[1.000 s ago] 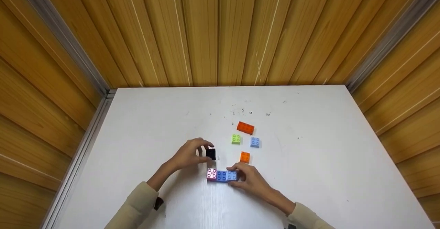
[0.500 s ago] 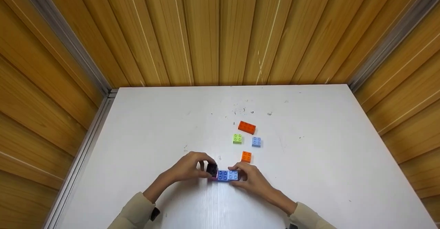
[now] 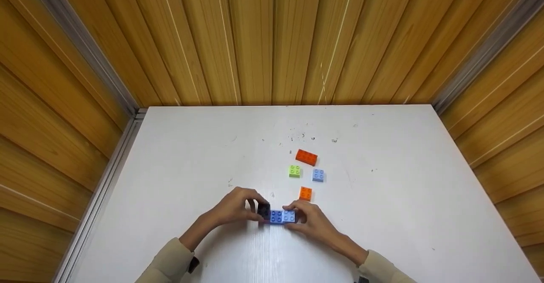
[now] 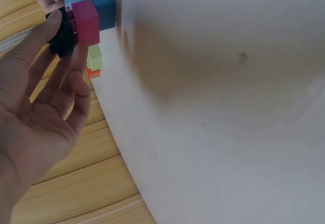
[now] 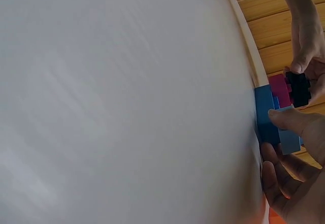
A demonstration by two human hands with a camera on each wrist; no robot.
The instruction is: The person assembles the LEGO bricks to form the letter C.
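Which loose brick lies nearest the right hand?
The orange brick, just beyond the right hand; the lime brick, loose light-blue brick and longer red brick lie farther away.

A white, flat, rectangular tabletop [image 3: 391,198] spreads from near to far, with small dark scuff marks [image 3: 313,138] on its far half and a pale sheen of light [image 3: 250,257] on its near middle. Golden-brown, wood-patterned, grooved panels form the far wall [image 3: 250,41], left wall [image 3: 46,134] and right wall [image 3: 505,117]. A grey metal post stands at the far left corner [image 3: 85,47] and another at the far right [image 3: 488,48]; a grey metal rail [image 3: 102,191] borders the left edge.
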